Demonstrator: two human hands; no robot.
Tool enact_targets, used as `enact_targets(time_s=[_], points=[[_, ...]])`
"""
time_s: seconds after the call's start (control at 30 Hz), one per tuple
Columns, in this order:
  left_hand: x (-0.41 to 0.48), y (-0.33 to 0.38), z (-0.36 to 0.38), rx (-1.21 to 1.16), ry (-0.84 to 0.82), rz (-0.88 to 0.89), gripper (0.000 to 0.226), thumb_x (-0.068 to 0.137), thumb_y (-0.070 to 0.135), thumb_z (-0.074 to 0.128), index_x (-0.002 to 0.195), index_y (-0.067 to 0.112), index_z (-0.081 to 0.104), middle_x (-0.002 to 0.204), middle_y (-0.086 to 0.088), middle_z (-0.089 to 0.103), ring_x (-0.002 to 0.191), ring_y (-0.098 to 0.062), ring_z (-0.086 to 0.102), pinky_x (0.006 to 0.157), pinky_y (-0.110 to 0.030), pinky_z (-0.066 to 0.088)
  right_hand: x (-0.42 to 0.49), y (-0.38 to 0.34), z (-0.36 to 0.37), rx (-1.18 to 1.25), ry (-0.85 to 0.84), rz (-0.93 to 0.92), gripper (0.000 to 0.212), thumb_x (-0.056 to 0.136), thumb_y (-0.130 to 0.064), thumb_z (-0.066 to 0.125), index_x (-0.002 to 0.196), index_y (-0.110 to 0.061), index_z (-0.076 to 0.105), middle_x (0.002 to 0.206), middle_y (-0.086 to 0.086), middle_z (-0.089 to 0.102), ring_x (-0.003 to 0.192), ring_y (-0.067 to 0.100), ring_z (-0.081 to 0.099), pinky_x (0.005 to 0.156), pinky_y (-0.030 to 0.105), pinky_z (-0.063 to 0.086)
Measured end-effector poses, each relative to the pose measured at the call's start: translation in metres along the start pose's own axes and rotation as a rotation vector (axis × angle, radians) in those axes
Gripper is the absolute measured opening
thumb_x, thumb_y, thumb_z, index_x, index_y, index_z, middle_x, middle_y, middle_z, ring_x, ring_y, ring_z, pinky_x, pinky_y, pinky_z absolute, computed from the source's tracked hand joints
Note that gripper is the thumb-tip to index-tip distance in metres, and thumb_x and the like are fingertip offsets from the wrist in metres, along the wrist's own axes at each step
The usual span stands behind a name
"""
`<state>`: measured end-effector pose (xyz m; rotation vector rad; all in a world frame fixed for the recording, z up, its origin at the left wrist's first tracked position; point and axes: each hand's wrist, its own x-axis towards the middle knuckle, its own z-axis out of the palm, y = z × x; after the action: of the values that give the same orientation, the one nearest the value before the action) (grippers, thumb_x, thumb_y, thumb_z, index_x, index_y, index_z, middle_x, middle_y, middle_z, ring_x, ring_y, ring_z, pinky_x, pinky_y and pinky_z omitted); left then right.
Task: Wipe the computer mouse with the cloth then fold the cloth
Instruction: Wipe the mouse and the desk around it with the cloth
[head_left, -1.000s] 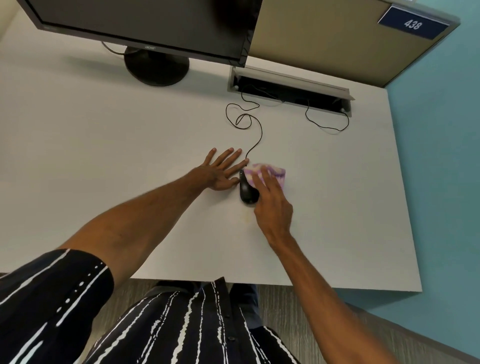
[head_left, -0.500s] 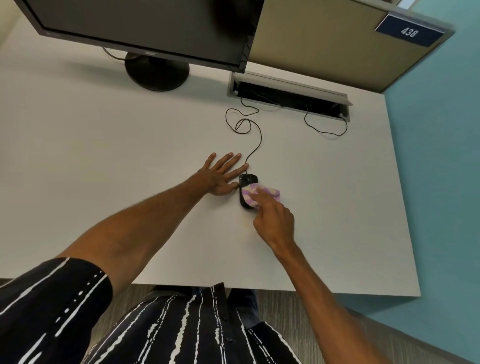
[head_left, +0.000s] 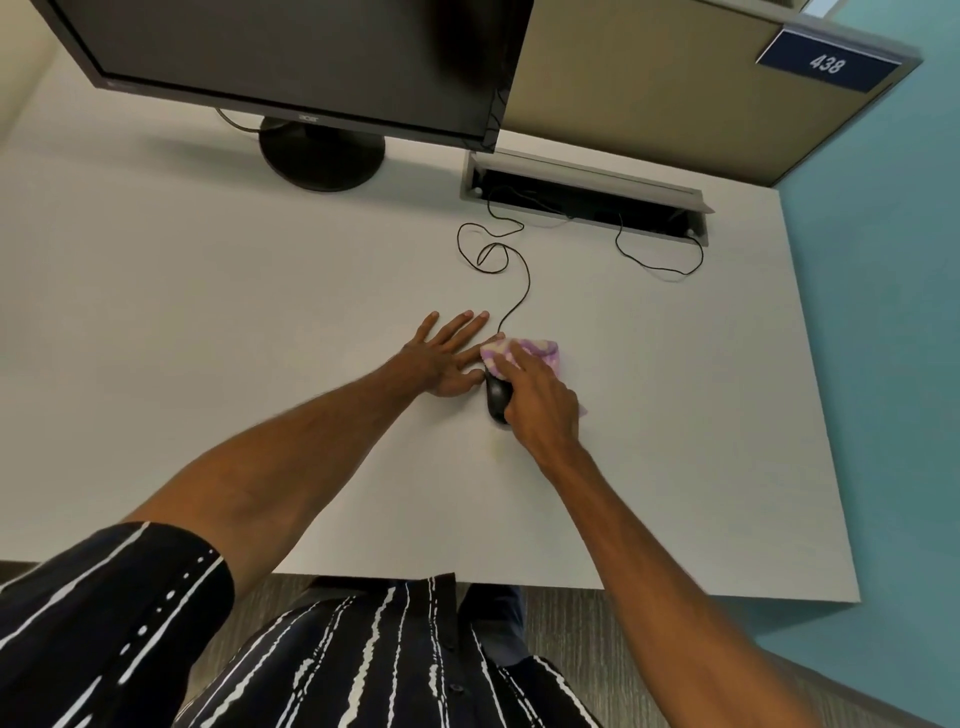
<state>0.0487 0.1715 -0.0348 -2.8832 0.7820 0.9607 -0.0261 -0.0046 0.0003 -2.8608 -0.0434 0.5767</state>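
While our flat, spread left hand (head_left: 448, 358) braces the light mouse (head_left: 497, 397), our right hand (head_left: 543, 402) presses the soft cloth (head_left: 524, 349) across its far end.

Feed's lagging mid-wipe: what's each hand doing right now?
Left hand: open, flat on the desk beside the mouse, holding nothing.
Right hand: closed on the cloth, pressing it on the mouse.

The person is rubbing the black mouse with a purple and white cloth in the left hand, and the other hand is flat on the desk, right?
Not quite. The head view shows the purple and white cloth under the right hand, rubbing the black mouse. It is the left hand that lies flat on the desk beside the mouse.
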Motion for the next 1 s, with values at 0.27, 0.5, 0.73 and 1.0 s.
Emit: enact_targets(time_s=[0.27,0.5,0.73,1.0], points=[[-0.002,-0.004,0.002,-0.021,0.023,0.037,0.070,0.117,0.063,0.015,0.173,0.044,-0.021,0.181,0.004,-0.033,0.171,-0.020,-0.025,0.138,-0.058,-0.010,-0.052,0.029,0.031,-0.146,0.207,-0.294,0.079,0.089,-0.001,0.074,0.159,-0.023,0.045,0.169,0.002,0.037,0.157,0.028,0.035,0.103,0.054,0.054],[-0.004,-0.003,0.000,-0.023,0.028,0.033,0.069,0.118,0.060,0.017,0.174,0.045,-0.020,0.181,0.005,-0.032,0.171,-0.019,-0.024,0.138,-0.058,-0.010,-0.061,0.062,0.023,0.084,0.442,-0.287,0.066,0.094,-0.003,0.054,0.151,-0.037,0.054,0.161,-0.017,0.047,0.132,0.010,0.060,0.076,0.024,0.061],[-0.003,0.000,-0.001,0.000,-0.009,0.015,0.069,0.117,0.060,0.016,0.175,0.043,-0.018,0.180,0.005,-0.035,0.170,-0.018,-0.027,0.138,-0.058,-0.010,-0.014,0.025,-0.006,0.222,0.337,-0.107,0.053,0.104,-0.019,0.053,0.143,-0.055,0.053,0.157,-0.028,0.046,0.145,0.007,0.048,0.094,0.037,0.058],[-0.002,0.000,-0.001,0.026,-0.022,-0.001,0.069,0.117,0.061,0.014,0.176,0.041,-0.017,0.180,0.006,-0.036,0.170,-0.018,-0.027,0.138,-0.057,-0.011,0.008,0.012,-0.010,0.217,0.067,0.037,0.053,0.103,-0.023,0.058,0.154,-0.036,0.051,0.167,-0.010,0.038,0.151,0.024,0.042,0.122,0.045,0.035]])
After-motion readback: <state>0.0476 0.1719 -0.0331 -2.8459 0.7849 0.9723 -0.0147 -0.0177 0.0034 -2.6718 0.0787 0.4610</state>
